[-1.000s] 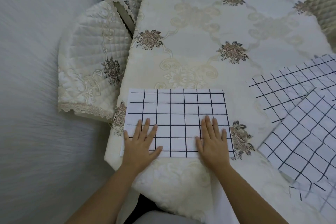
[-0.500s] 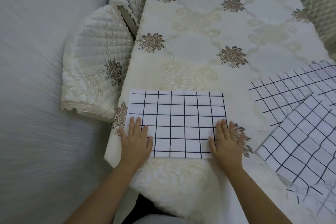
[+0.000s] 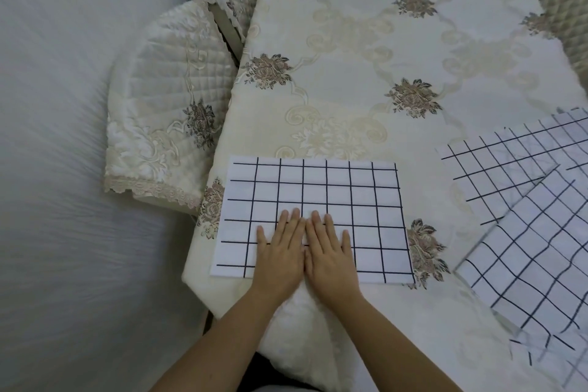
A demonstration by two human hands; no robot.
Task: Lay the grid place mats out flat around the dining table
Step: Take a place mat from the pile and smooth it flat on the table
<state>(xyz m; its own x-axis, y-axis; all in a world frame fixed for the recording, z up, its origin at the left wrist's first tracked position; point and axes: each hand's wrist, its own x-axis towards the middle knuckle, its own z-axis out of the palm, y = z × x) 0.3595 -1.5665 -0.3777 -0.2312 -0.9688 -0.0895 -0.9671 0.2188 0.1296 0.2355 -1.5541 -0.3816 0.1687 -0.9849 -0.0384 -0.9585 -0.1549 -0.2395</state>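
On the place mat, left hand and right hand press flat, fingers straight, touching.

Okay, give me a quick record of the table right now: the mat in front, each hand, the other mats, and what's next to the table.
front mat: grid place mat, flat and square to the table's near edge
left hand: flat, fingers straight, pressing the mat's near middle
right hand: flat, fingers straight, close beside the left hand
other grid mats: at least two, overlapping and askew on the right, partly out of frame
surface: cream floral tablecloth
beside table: quilted chair cover, on the left
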